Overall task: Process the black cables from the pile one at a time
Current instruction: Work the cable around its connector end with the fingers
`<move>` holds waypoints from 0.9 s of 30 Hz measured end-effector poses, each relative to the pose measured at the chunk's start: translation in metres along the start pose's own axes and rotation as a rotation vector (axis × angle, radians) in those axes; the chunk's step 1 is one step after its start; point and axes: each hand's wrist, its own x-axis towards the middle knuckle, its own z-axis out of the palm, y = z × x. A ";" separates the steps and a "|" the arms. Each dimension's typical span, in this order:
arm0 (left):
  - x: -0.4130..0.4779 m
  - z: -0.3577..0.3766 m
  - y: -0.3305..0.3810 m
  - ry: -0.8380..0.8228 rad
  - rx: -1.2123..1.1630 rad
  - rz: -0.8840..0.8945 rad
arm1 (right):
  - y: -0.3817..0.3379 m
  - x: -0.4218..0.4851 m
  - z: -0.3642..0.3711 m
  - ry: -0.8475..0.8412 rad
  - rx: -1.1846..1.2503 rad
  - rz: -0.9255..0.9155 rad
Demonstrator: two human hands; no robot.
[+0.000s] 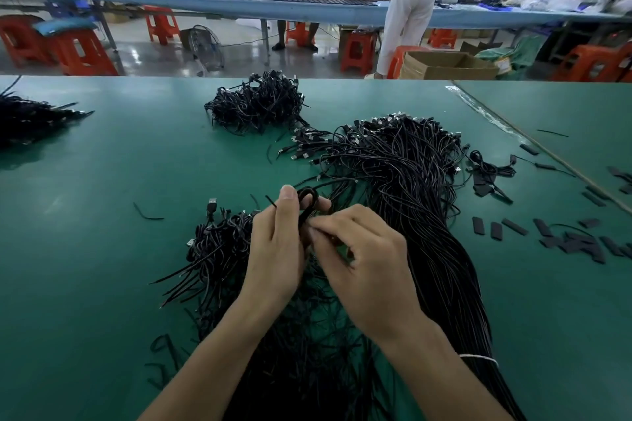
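Left hand (273, 249), right hand (369, 270) pinch looped cable (306, 202); box (444, 73) contents unclear.

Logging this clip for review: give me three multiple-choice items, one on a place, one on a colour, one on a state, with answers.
1. The short black strips lie on which side of the table? A) left B) right C) far centre
2. The table is: A) green B) red C) white
3. The left hand: A) lies flat B) grips a looped cable C) is out of view
Answers: B, strips scatter at the right; A, green surface throughout; B, fingers curl round the loop.
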 end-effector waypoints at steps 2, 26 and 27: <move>0.002 -0.001 -0.002 -0.071 0.016 -0.055 | 0.002 0.000 -0.002 -0.033 -0.145 -0.105; 0.000 -0.037 -0.028 -0.934 0.232 -0.555 | 0.027 0.026 -0.021 -0.777 0.115 0.208; 0.000 -0.035 -0.026 -0.911 0.268 -0.541 | 0.025 0.026 -0.021 -0.778 0.074 0.181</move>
